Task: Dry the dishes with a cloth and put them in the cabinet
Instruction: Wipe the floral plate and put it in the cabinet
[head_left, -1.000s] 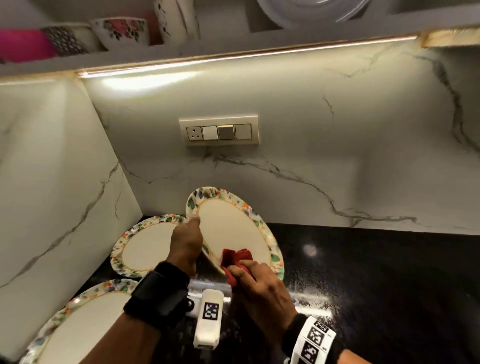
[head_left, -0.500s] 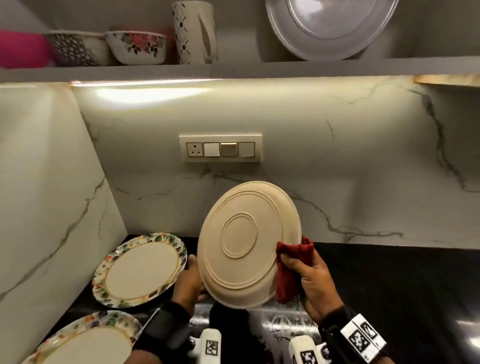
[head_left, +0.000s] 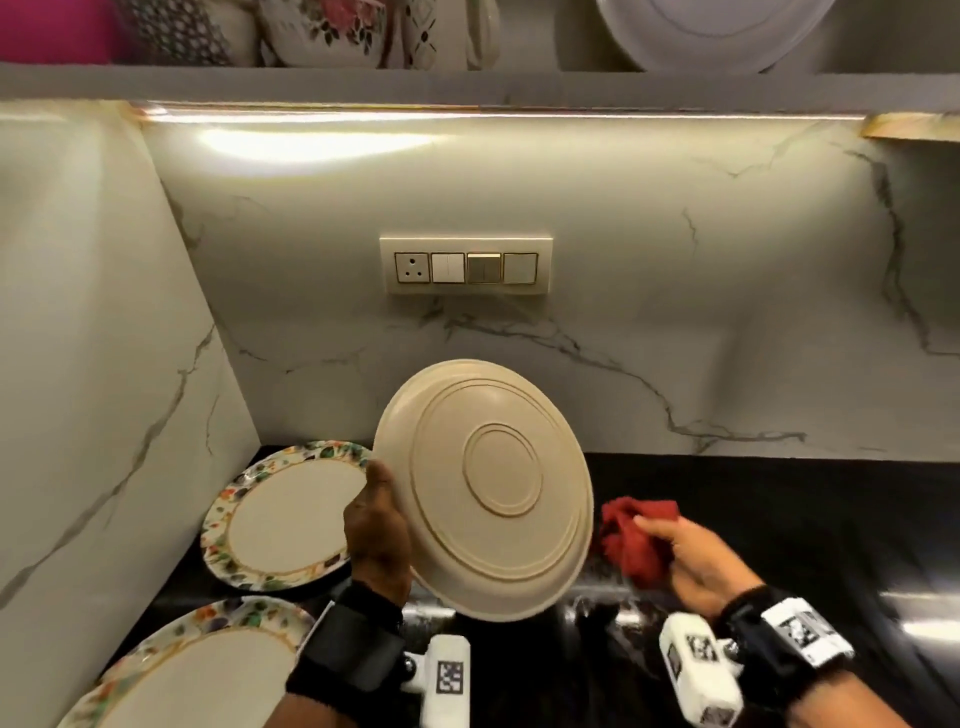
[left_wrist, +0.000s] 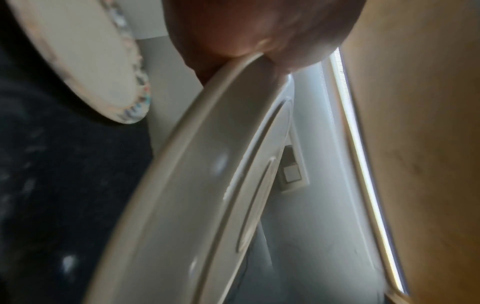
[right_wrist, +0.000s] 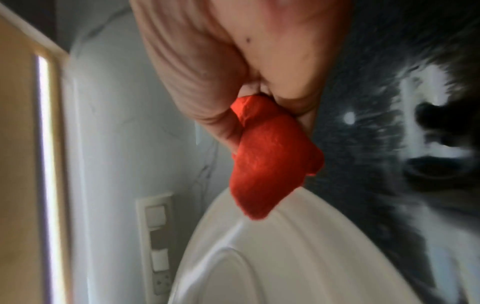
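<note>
While the counter and the shelf above it sit as they did, the action has shifted: the plate is now turned back-side out, its cream underside and foot rings facing us, where a second ago its floral face was up and being wiped. It hangs tilted above the counter, in front of the marble wall, below the shelf of bowls. Left hand clamps its left rim, thumb over the edge — the left wrist view shows the rim wedged into the grip. And look right: the right hand has pulled away, fingers bunched tight round the cloth, which half a second back was pressed on the plate's right edge and now sits just beside it, apart. To my eye that means the wiping of this plate is finished or nearly so, and the lift to the shelf comes next. Two floral plates, one near the corner and another nearer us, lie on the counter, waiting.
</note>
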